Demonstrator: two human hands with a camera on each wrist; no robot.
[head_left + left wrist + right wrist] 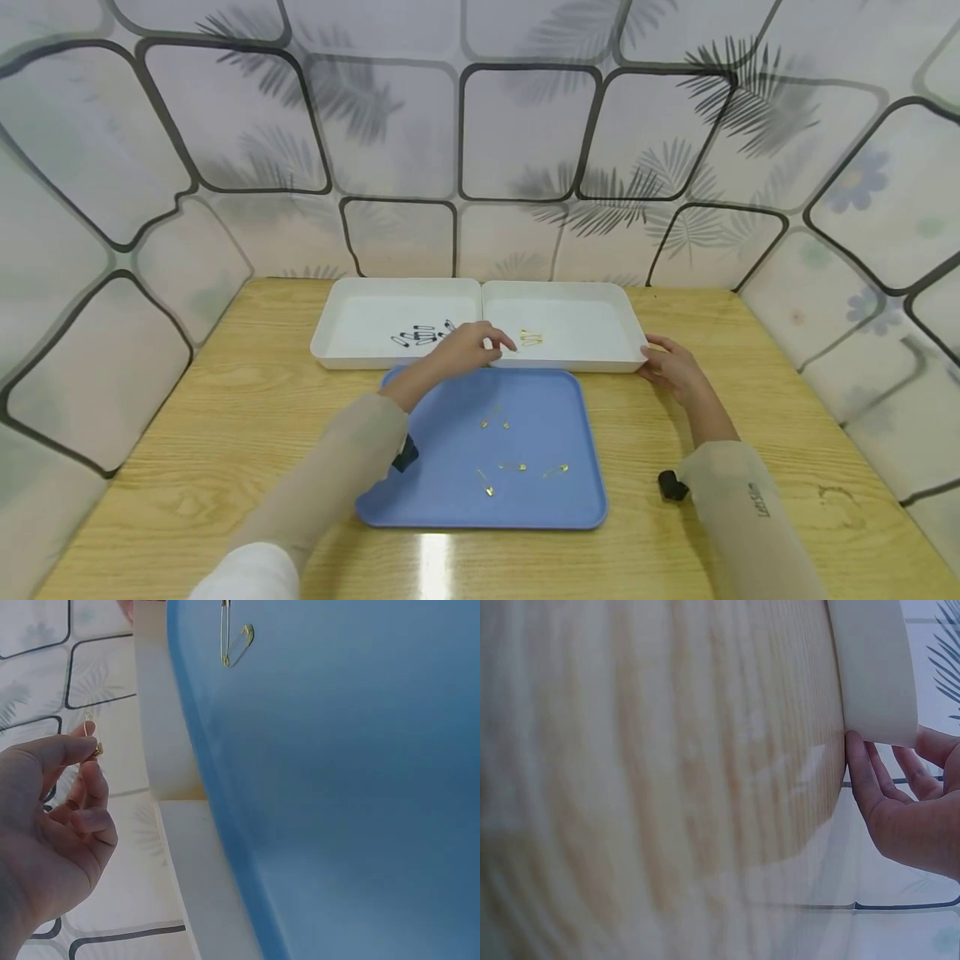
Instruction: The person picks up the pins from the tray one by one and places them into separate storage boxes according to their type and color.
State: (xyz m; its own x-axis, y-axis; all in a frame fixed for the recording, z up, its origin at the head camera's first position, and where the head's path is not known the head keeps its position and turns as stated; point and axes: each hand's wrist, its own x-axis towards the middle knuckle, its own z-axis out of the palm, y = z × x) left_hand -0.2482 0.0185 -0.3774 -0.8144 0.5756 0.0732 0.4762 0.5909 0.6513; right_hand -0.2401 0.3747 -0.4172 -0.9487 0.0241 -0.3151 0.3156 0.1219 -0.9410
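Note:
My left hand point(467, 348) reaches over the front edge of the right white tray point(600, 321). Between thumb and index finger it pinches a gold safety pin point(97, 746), clearest in the left wrist view. A few gold safety pins point(531, 337) lie inside that tray, just right of the fingertips. My right hand point(675, 367) holds the same tray at its front right corner, its fingers around the wall point(881, 682). Several more gold safety pins point(513, 467) are scattered on the blue tray point(435, 500) in front.
The left white tray point(360, 312) stands side by side with the right one and contains several black safety pins point(423, 333). All the trays rest on a wooden table point(202, 417). A patterned curtain or sheet point(525, 133) encloses the back and sides.

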